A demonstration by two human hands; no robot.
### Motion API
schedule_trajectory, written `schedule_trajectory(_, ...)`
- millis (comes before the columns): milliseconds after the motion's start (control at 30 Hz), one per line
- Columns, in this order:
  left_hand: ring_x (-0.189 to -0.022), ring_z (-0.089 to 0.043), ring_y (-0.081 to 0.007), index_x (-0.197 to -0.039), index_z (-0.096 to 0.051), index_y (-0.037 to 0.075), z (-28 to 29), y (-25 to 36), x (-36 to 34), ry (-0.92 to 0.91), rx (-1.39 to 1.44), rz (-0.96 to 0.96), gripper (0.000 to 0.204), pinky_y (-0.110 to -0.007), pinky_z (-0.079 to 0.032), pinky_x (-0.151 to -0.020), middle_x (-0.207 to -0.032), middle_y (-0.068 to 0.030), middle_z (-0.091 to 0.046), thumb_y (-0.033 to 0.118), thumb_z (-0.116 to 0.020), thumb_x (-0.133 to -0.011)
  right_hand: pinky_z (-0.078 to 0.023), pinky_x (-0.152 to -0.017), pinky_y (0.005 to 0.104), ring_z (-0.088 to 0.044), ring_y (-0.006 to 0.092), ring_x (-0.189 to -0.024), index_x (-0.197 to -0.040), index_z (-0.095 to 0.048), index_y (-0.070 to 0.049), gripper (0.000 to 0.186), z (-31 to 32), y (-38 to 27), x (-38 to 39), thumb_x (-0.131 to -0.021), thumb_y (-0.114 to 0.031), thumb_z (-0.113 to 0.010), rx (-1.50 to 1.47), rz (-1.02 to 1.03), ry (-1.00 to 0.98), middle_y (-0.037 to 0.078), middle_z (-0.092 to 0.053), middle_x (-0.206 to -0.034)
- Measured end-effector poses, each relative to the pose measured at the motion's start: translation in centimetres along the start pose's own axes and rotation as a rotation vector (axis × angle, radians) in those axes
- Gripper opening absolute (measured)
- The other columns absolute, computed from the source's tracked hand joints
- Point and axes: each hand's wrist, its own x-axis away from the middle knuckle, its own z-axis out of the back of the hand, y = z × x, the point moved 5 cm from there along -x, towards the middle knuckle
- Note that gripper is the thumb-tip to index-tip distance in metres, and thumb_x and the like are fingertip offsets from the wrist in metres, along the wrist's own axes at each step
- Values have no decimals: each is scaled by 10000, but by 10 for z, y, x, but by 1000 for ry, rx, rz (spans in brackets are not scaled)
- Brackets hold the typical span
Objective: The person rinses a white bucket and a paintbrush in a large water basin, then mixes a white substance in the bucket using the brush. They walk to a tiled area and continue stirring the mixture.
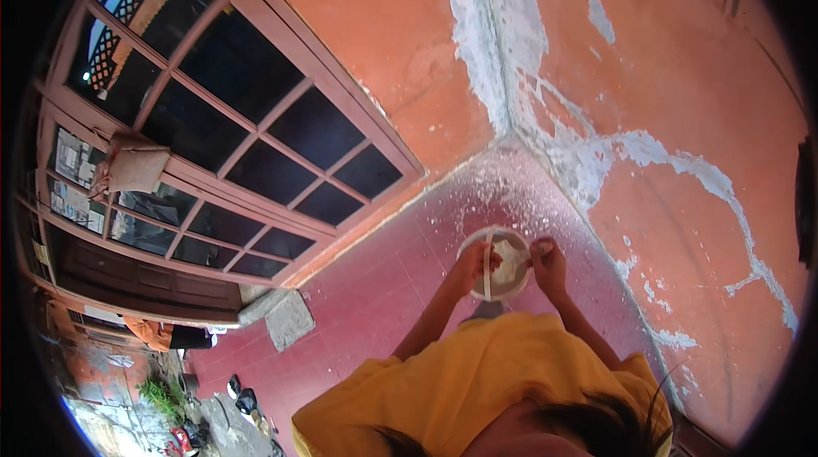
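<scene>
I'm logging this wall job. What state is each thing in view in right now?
Bucket: white, held over the red floor, pale mix inside.
Left hand: gripping the bucket's near rim.
Right hand: at the bucket's right rim, closed on something too small to tell.
Orange wall: paint peeled, white patches bare along the corner.
Red floor: dusted white near the corner.
Window: shut, panes dark.

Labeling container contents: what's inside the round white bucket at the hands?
The bucket holds pale, whitish material. A pale stick or handle runs upright across it, by the left hand. The right hand is at its rim. The hands cover part; the depth cannot be seen.
</scene>
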Motion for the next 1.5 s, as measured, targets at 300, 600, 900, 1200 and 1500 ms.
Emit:
schedule_trajectory(300, -744, -563, -178, -962, -527, 23, 54, 54, -56, 126, 67, 75, 323, -307, -432, -745, -798, -77, -605, 302, -391, -876, -499, -556, 238, -616, 115, -644, -931, -535, -8, 99, -80, 6, -89, -852, -63, -559, -46, -179, -108, 64, -592, -793)
schedule_trajectory(600, -754, -566, -174, -978, -528, 34, 115, 95, -116, 304, 123, -5, 318, -306, -441, -763, -805, -73, -603, 310, -409, -872, -477, -587, 283, -620, 173, -674, -925, -565, -63, 149, -167, 48, -163, -780, -59, -603, 113, -97, -395, 85, -605, -726)
schedule_trajectory(900, -816, -546, -160, -961, -511, 60, 196, 94, -176, 512, 239, -179, 241, -322, -456, -770, -879, -49, -534, 272, -427, -885, -430, -590, 296, -543, 207, -634, -905, -593, -56, 184, -247, 123, -234, -727, -15, -624, 256, 62, -733, 78, -531, -782)
schedule_trajectory(1200, -788, -523, -139, -964, -516, 10, 313, 18, -268, 602, 227, -226, 234, -300, -459, -768, -834, -54, -515, 211, -440, -871, -468, -582, 344, -558, 266, -624, -906, -633, -51, 208, -330, 283, -270, -720, 33, -598, 357, 274, -952, 134, -503, -777)
schedule_trajectory(1500, -658, -527, -92, -896, -601, -27, 438, -66, -346, 738, -5, -370, 270, -238, -433, -586, -737, -36, -555, 223, -502, -880, -471, -686, 389, -580, 309, -797, -1000, -599, -38, 206, -396, 444, -265, -808, -15, -526, 352, 389, -1198, 145, -539, -922)
